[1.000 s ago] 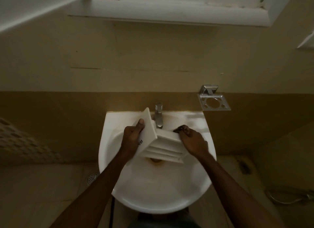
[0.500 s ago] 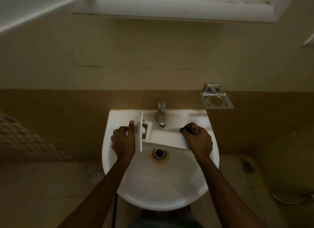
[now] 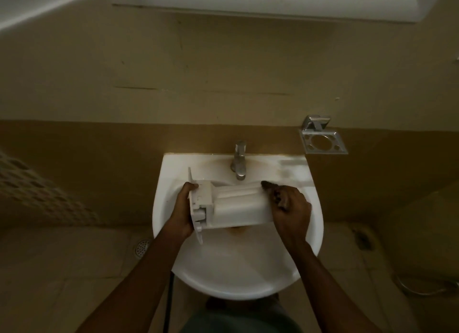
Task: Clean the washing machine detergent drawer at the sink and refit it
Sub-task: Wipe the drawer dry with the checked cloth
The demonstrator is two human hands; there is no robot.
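Note:
The white plastic detergent drawer (image 3: pixel 236 206) lies sideways over the white sink basin (image 3: pixel 238 265), its underside turned up and its flat front panel at the left. My left hand (image 3: pixel 182 213) grips the front panel end. My right hand (image 3: pixel 289 206) holds the drawer's rear end, fingers curled over it. The drawer sits just below the chrome tap (image 3: pixel 239 162) and covers the rust-stained drain (image 3: pixel 238 230). No water is visibly running.
A chrome toothbrush holder (image 3: pixel 323 141) is fixed to the wall right of the sink. A floor drain (image 3: pixel 141 248) lies lower left on the tiled floor. A hose (image 3: pixel 422 286) lies at lower right. A white shelf (image 3: pixel 268 2) hangs above.
The drawer has been rolled over between both hands, from compartments showing to its underside facing up, and lowered over the drain. Both hands kept their hold on its ends.

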